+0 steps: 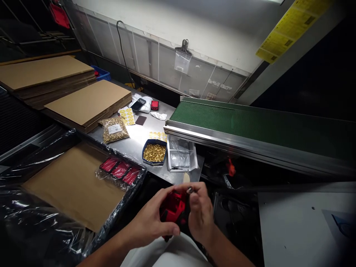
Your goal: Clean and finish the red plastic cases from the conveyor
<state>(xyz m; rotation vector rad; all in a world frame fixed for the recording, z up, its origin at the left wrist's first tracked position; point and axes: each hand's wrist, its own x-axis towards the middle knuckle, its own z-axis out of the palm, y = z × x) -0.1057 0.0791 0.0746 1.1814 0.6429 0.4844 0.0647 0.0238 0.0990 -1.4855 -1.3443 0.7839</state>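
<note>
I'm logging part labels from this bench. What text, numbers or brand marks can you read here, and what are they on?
Nothing here reads clearly enough to quote.
Yellow notice sheets on the slanted panel: black print, too small.
White label on the bag of gold parts: blurred.
Faded marking on the wall panel: illegible.
Yellow sticker sheet: no legible print.
Red part between left hand and right hand: no readable marking.

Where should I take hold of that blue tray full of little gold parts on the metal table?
Probably grip the blue tray by its two short ends, coming straight down from above. It lies flat and open-topped, heaped with loose gold parts, so keep it level. The clear packet crowds its right end; the left end is freer.
</note>
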